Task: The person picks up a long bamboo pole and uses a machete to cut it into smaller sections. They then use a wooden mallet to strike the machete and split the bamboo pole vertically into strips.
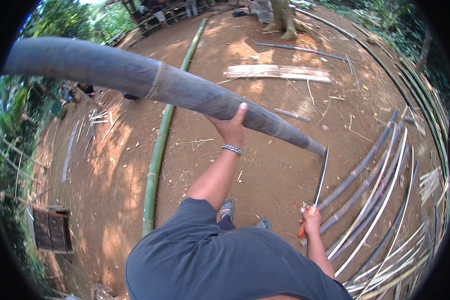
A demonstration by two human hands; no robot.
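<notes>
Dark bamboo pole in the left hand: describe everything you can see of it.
The dark bamboo pole is a thick, round stem, grey-purple with brownish patches, crossed by ring-like nodes, one paler and more raised. It slants across the view from upper left, where the picture's rim cuts it off, to lower right, appearing narrower there. The left hand holds it, thumb on its near side, other fingers hidden. Its lower-right end meets the tip of the knife in the image; actual contact is unclear.

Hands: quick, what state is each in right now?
Left hand: holding the dark bamboo pole, fingers mostly hidden.
Right hand: closed on the orange-handled machete.
</notes>
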